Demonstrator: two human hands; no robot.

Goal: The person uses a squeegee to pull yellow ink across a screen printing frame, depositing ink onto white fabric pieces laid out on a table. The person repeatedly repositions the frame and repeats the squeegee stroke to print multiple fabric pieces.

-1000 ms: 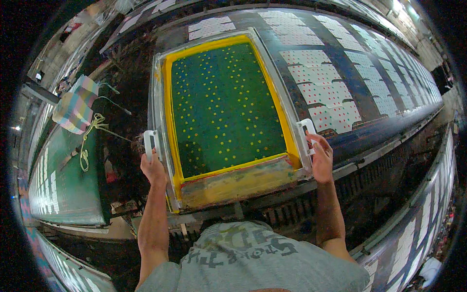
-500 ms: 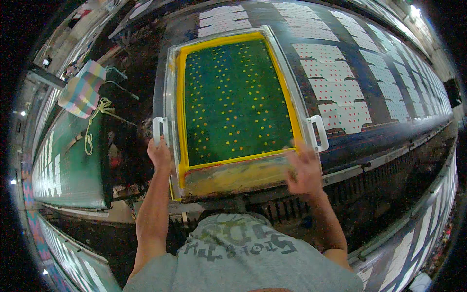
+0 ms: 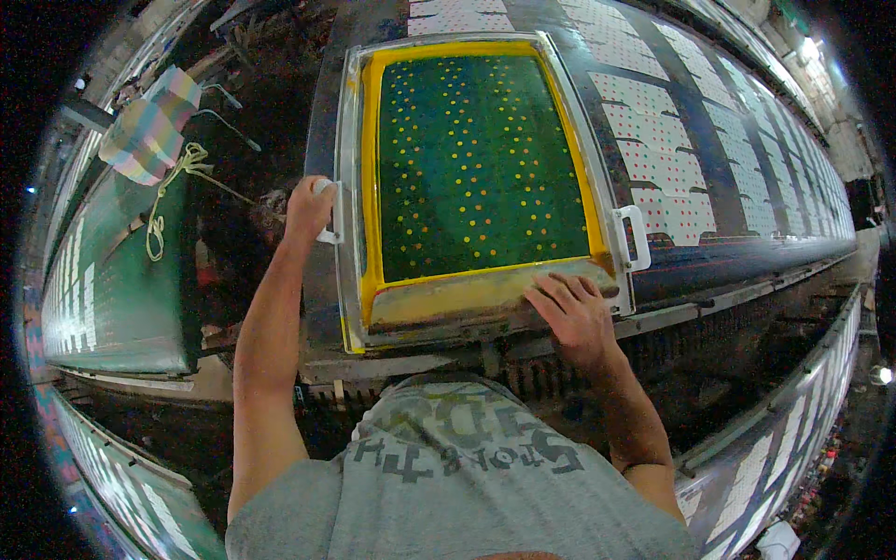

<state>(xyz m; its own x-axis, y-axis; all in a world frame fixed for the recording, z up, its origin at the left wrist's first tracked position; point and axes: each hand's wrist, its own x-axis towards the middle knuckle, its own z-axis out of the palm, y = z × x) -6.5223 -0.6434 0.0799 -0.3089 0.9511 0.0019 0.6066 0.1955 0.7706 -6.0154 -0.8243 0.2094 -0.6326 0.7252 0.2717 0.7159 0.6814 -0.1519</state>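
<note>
A screen-printing frame point(image 3: 348, 201) lies on the dark table in front of me, its green mesh point(image 3: 481, 168) bordered in yellow and covered with small yellow and orange dots. My left hand point(image 3: 310, 207) is wrapped round the white handle on its left side, closed on it. The matching right handle point(image 3: 637, 238) is free. Over the yellowish-brown strip point(image 3: 448, 294) at the frame's near end is my right hand point(image 3: 572, 315), palm down, fingers apart and a little bent. Its fingertips seem to touch the strip's right part, and I see nothing held in it.
White sheets with red and green dots point(image 3: 658, 159) lie in rows on the long dark table, right of the frame. On the left, a green-topped table point(image 3: 121, 280) stands near a pastel-checked padded seat point(image 3: 145, 131) and a looped cord point(image 3: 154, 238). A metal rail point(image 3: 719, 291) edges my table.
My left hand has gone from the handle's lower end to a full grip round it. My right hand, blurred before near the right corner, is now steadier over the near strip.
</note>
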